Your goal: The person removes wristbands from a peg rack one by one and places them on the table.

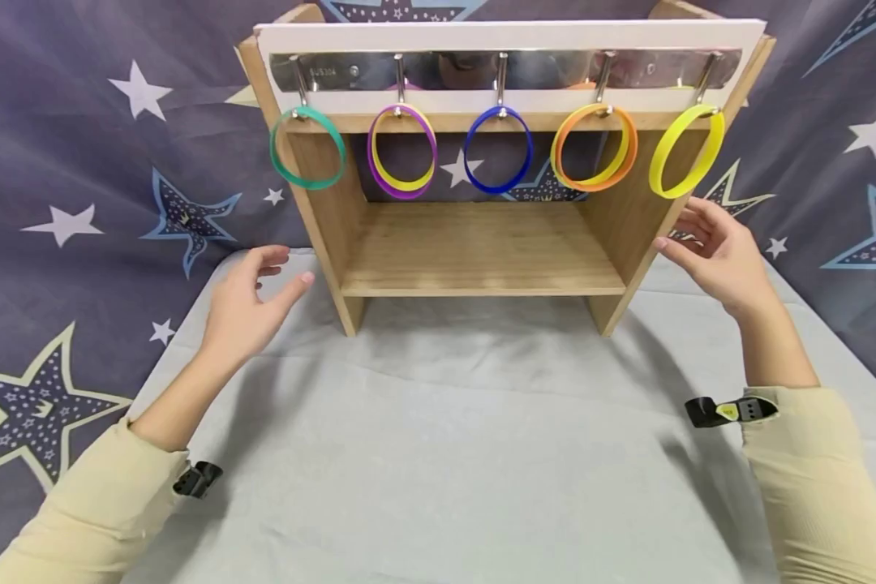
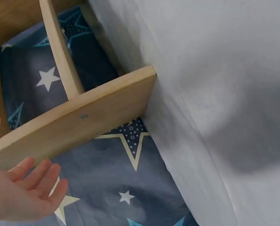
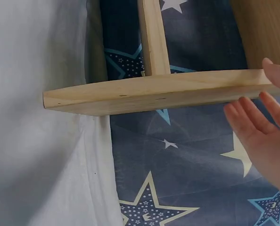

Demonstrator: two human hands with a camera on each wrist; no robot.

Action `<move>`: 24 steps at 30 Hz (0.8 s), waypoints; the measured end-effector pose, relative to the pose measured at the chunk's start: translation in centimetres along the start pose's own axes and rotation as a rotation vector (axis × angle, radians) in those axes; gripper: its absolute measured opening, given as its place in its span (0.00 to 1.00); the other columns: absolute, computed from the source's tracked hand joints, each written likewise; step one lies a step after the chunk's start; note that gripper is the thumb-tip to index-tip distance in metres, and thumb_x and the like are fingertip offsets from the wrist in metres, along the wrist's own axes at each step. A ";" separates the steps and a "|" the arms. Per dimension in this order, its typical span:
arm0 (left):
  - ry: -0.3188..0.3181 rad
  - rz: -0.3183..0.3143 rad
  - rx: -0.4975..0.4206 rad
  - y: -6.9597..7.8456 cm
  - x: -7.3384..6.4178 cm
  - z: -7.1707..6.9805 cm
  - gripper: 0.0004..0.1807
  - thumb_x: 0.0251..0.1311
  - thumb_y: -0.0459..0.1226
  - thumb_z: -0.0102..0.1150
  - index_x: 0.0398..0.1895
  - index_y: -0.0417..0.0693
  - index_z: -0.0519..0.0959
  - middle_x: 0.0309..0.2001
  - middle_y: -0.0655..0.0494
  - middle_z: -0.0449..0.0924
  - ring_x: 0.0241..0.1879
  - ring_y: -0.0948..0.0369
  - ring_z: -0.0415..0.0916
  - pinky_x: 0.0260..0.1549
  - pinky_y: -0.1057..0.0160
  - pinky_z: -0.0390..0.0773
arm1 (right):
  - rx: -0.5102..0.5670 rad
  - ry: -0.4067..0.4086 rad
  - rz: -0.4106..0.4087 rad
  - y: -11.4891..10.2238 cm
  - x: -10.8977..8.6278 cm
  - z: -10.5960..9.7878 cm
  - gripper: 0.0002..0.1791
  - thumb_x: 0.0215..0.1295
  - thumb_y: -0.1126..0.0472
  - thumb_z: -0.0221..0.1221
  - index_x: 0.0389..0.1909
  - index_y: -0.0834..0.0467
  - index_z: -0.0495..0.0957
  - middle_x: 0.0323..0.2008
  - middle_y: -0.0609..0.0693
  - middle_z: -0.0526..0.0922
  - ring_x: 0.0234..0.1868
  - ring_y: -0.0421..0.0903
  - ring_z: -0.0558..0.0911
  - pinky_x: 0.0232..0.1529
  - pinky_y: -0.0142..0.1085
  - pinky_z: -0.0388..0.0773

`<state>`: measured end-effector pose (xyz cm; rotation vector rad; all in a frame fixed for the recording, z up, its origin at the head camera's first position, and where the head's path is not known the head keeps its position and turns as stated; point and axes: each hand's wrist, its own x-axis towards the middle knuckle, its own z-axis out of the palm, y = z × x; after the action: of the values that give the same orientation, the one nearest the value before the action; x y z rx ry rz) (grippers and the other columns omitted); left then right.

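A wooden rack [image 1: 482, 247] stands on the cloth, with a metal hook strip [image 1: 453, 71] across its white top board. Coloured bands hang from the hooks: a teal band [image 1: 272, 154], a purple band [image 1: 370, 154] with a yellow one, a blue band [image 1: 467, 154], an orange band [image 1: 633, 150] with a yellow one, and a yellow band [image 1: 655, 166] at far right. My left hand [image 1: 244, 304] is held beside the left side panel [image 2: 83, 115], fingers loosely bent, holding nothing. At the right side panel [image 3: 163, 92], my right hand [image 1: 726, 255] has its thumb tip by the front edge and its fingers outside.
A light grey cloth [image 1: 467, 454] covers the table under the rack. Dark star-patterned fabric [image 1: 80, 268] hangs behind and along both sides. Black straps [image 1: 733, 410] sit at the sleeve cuffs.
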<state>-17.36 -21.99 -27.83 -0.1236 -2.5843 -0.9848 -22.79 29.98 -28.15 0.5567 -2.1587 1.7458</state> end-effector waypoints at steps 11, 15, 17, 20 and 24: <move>-0.070 0.000 -0.062 0.9 -0.7 0.3 0.25 0.64 0.48 0.57 0.59 0.43 0.72 0.56 0.42 0.78 0.56 0.48 0.75 0.51 0.57 0.75 | 0.189 0.032 0.002 0.9 0.3 0.0 0.25 0.55 0.82 0.58 0.49 0.56 0.78 0.38 0.41 0.84 0.40 0.33 0.82 0.42 0.17 0.80; -0.117 -0.004 -0.084 1.7 -0.8 0.6 0.25 0.65 0.48 0.56 0.59 0.43 0.72 0.56 0.42 0.78 0.57 0.48 0.75 0.52 0.57 0.75 | 0.191 0.048 -0.002 1.0 0.4 0.1 0.24 0.55 0.82 0.58 0.49 0.57 0.79 0.38 0.41 0.85 0.39 0.33 0.82 0.41 0.17 0.81; -0.138 -0.001 -0.097 2.1 -0.8 0.8 0.25 0.65 0.47 0.57 0.59 0.43 0.72 0.55 0.42 0.78 0.57 0.49 0.75 0.52 0.55 0.75 | 0.194 0.049 -0.004 1.0 0.4 0.1 0.24 0.55 0.82 0.58 0.49 0.57 0.79 0.38 0.41 0.85 0.39 0.34 0.83 0.41 0.17 0.81; -0.168 0.001 -0.116 2.7 -0.9 1.2 0.24 0.65 0.47 0.57 0.58 0.42 0.72 0.55 0.42 0.79 0.57 0.49 0.75 0.55 0.51 0.76 | 0.188 0.045 -0.002 1.0 0.5 0.0 0.24 0.55 0.82 0.58 0.49 0.57 0.79 0.38 0.41 0.85 0.39 0.34 0.83 0.41 0.17 0.82; -0.213 -0.001 -0.153 3.6 -0.9 1.6 0.25 0.64 0.46 0.57 0.59 0.41 0.72 0.56 0.40 0.78 0.57 0.48 0.75 0.59 0.49 0.76 | 0.185 0.040 0.003 0.9 0.6 -0.2 0.24 0.55 0.82 0.58 0.49 0.57 0.79 0.38 0.42 0.85 0.39 0.34 0.83 0.40 0.18 0.82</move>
<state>-16.24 -18.19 -27.01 -0.2819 -2.6945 -1.2307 -23.72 30.25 -28.66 0.5577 -1.9843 1.9545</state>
